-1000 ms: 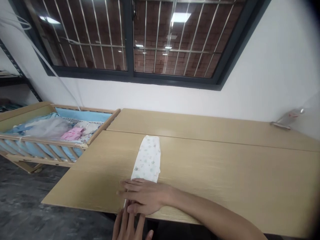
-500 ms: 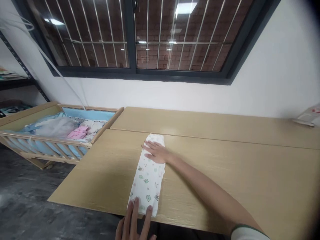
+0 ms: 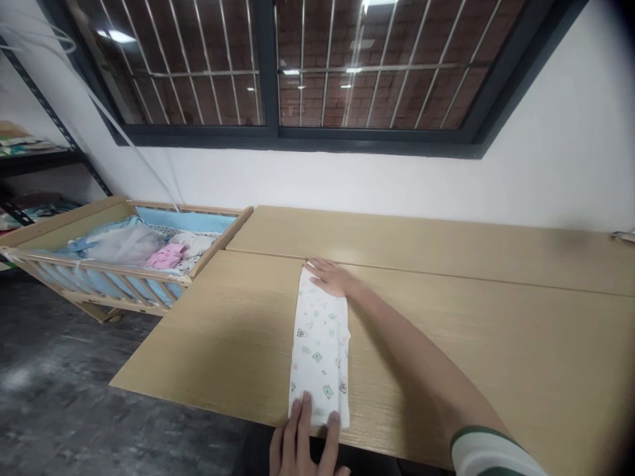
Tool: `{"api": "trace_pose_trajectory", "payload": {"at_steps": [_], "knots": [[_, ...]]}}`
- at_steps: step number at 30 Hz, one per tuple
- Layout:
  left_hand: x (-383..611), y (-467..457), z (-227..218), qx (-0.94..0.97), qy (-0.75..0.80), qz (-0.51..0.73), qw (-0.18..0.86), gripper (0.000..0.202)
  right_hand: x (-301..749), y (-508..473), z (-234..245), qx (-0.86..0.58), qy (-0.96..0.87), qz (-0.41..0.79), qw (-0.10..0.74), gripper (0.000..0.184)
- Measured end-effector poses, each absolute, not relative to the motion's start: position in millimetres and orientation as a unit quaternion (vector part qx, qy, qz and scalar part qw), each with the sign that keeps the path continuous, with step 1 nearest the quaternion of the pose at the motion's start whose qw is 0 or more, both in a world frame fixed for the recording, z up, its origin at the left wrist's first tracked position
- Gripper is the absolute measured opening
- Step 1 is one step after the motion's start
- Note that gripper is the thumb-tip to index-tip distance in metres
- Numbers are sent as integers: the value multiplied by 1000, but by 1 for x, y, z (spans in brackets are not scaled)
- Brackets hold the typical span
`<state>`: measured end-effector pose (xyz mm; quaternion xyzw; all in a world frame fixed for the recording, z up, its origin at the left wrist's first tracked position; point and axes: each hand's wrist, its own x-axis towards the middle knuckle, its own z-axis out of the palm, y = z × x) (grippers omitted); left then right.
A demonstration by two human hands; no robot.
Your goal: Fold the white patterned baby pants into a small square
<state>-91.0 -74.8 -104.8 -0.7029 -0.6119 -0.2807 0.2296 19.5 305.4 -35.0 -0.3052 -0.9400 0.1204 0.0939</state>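
A long, narrow folded white cloth with small green prints (image 3: 319,350) lies on the wooden table (image 3: 496,357), running away from me. My right hand (image 3: 331,276) rests flat on its far end with fingers stretched out. My left hand (image 3: 303,447) lies flat on its near end at the table's front edge, fingers extended and slightly apart. Neither hand grips anything.
A wooden baby crib (image 3: 124,264) with blue lining and pink and white clothes stands against the table's left end. A barred window (image 3: 297,66) fills the wall behind. Dark shelving (image 3: 30,158) stands at far left. A second table (image 3: 446,244) sits behind the first.
My right hand has slid from the cloth's near end, up its length, to the far end. My left hand stays pressed on the near end. The view has shifted left slightly.
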Motion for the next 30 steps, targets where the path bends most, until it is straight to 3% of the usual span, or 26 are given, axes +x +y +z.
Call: {"api": "trace_pose_trajectory", "payload": {"at_steps": [6, 11, 15, 19, 22, 25, 30], "knots": [[-80, -56, -87, -706, -600, -341, 162, 43, 34, 300, -26, -342, -925, 61, 153, 60], [-112, -49, -66, -757, -531, -346, 160, 32, 52, 233, -6, -311, -924, 52, 215, 49], [-135, -51, -57, -802, -473, -322, 172, 28, 72, 143, 12, -328, -895, 178, 243, 36], [-143, -55, -52, -814, -454, -334, 144, 28, 87, 59, 16, -277, -898, 306, 153, 39], [-147, -59, -48, -822, -430, -355, 120, 34, 95, 18, 6, -285, -901, 297, 134, 56], [-150, -61, -41, -832, -399, -371, 101, 34, 102, -2, 1, -310, -898, 274, 151, 30], [-152, -61, -25, -816, -385, -428, 47, 24, 109, -8, 19, -326, -859, 339, 201, 28]]}}
